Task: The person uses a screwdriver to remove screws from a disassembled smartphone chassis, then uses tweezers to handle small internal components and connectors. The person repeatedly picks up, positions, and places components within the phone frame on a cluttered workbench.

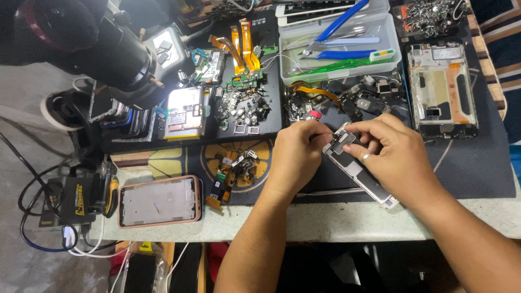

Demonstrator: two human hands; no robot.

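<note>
Hands meet over the dark work mat (467, 163), right of centre. Left hand (296, 157) pinches a small screwdriver with a red cap (315, 115), tip aimed toward 3 o'clock at the upper end of a phone frame (358, 171). Right hand (393, 154) grasps that same upper end, thumb and forefinger closed on the top edge, ring on one finger.

Phone frame's long axis runs from 10 o'clock down to 4 o'clock; low end (388, 201) rests at the mat's front edge near the table lip. Upper end sits between both hands, touching the right, with the driver tip right at it; I can't tell if the tip actually contacts a screw. Right hand is the nearer, wrapped on the part; left only reaches in with the tool.

Around: pink-edged phone frame (159, 202) at 9 o'clock, well apart; stripped white chassis (442, 89) at 1 o'clock; clear tray with blue pliers (336, 30) at 12; microscope (114, 51) at 10.
</note>
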